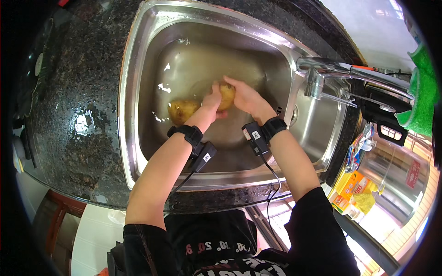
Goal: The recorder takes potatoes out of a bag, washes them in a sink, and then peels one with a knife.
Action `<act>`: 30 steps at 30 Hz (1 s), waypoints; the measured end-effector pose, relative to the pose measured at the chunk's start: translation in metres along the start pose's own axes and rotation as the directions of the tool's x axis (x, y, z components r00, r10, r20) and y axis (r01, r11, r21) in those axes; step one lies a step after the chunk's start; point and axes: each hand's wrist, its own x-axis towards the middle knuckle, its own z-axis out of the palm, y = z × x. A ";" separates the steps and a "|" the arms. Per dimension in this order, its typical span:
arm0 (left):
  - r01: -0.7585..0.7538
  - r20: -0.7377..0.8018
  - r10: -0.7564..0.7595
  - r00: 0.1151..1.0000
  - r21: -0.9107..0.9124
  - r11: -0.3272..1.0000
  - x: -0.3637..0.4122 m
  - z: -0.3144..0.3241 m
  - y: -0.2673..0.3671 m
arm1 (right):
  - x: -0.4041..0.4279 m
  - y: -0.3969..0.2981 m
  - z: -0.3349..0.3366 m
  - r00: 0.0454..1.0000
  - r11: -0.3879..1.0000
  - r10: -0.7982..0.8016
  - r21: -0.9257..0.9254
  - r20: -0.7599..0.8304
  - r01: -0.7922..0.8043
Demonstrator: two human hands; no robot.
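Note:
A yellow-brown potato (227, 96) is held between my two hands inside the stainless steel sink basin (214, 145), which has water in it. My left hand (211, 100) lies along the potato's left side, its fingers partly hidden. From the right, my right hand (246, 94) cups the same potato with the fingertips near its top. A second, larger potato (183, 111) sits in the water just left of my left wrist, partly covered by that forearm. Each wrist wears a black strap with a small cabled device.
A chrome faucet (314, 82) reaches in from the right, above a smaller side basin (321, 131). Wet dark stone countertop (89, 103) surrounds the sink. A green cloth (423, 93) hangs at far right, above yellow-orange packages (355, 184).

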 end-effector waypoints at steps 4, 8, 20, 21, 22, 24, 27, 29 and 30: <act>0.039 -0.051 -0.038 0.998 0.014 0.999 0.005 -0.008 0.003 | -0.004 -0.003 0.018 0.990 0.984 0.081 -0.146 -0.117 -0.097; 0.011 -0.057 -0.011 0.998 0.016 1.000 0.001 0.000 0.004 | 0.007 0.008 0.001 0.945 0.984 0.071 -0.135 -0.318 -0.119; 0.084 -0.055 -0.093 0.994 -0.145 0.986 0.004 -0.011 -0.002 | -0.008 -0.002 0.016 0.980 0.976 0.184 0.131 -0.076 -0.173; 0.092 -0.090 -0.109 0.990 -0.170 0.981 0.001 -0.008 -0.002 | -0.007 -0.002 0.011 0.982 0.977 0.184 0.114 -0.037 -0.179; 0.099 -0.125 -0.125 0.984 -0.195 0.976 -0.001 -0.005 -0.002 | -0.006 -0.002 0.007 0.983 0.978 0.185 0.098 0.002 -0.184; 0.075 -0.174 -0.099 0.980 -0.137 0.988 0.021 -0.007 -0.011 | 0.002 0.004 0.011 0.975 0.980 0.197 0.061 -0.104 -0.192; 0.057 -0.202 -0.074 0.977 -0.089 0.994 0.022 -0.005 -0.014 | 0.008 0.008 0.016 0.943 0.976 0.215 0.019 -0.254 -0.218; 0.056 -0.178 -0.073 0.981 -0.097 0.994 0.014 0.003 -0.013 | 0.006 0.007 0.014 0.928 0.974 0.221 0.012 -0.300 -0.228; 0.048 -0.184 -0.064 0.981 -0.088 0.995 0.013 0.004 -0.013 | 0.005 0.004 0.017 0.917 0.968 0.220 -0.039 -0.332 -0.247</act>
